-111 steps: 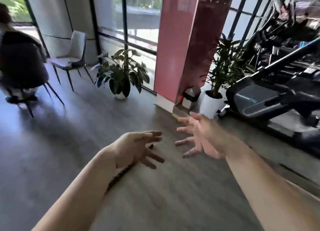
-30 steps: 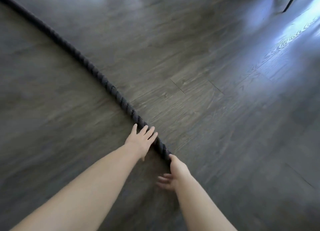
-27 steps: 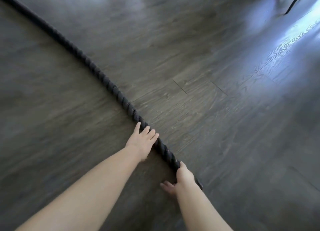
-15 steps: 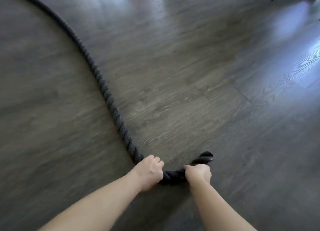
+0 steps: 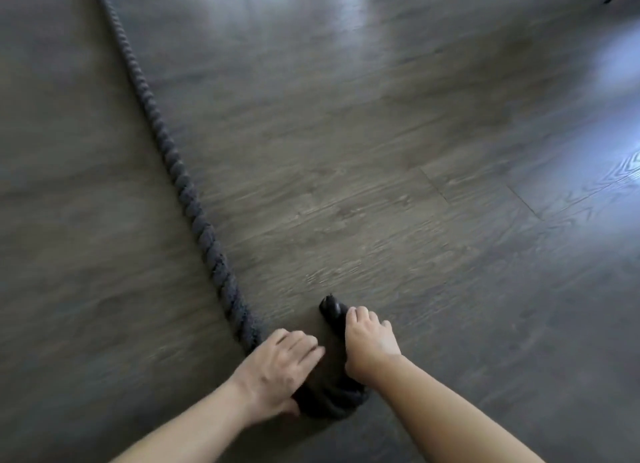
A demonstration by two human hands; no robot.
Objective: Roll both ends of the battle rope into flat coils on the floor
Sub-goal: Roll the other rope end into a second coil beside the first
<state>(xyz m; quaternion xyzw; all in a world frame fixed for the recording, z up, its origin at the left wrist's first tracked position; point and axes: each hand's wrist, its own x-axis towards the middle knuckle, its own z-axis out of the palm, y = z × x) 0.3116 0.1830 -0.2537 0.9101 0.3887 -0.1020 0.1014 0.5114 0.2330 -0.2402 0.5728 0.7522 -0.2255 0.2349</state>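
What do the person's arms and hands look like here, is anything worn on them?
Both forearms are bare as far as the picture shows: no sleeves reach into view. The left hand and the right hand wear no gloves, and no watch, bracelet or ring can be seen on the wrists or fingers. The picture is slightly blurred, so very small items could go unnoticed.

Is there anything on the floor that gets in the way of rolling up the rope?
Nothing visible does. Both hands, left and right, are already on the rope, bending its end into a U. The floor around the bend looks bare.
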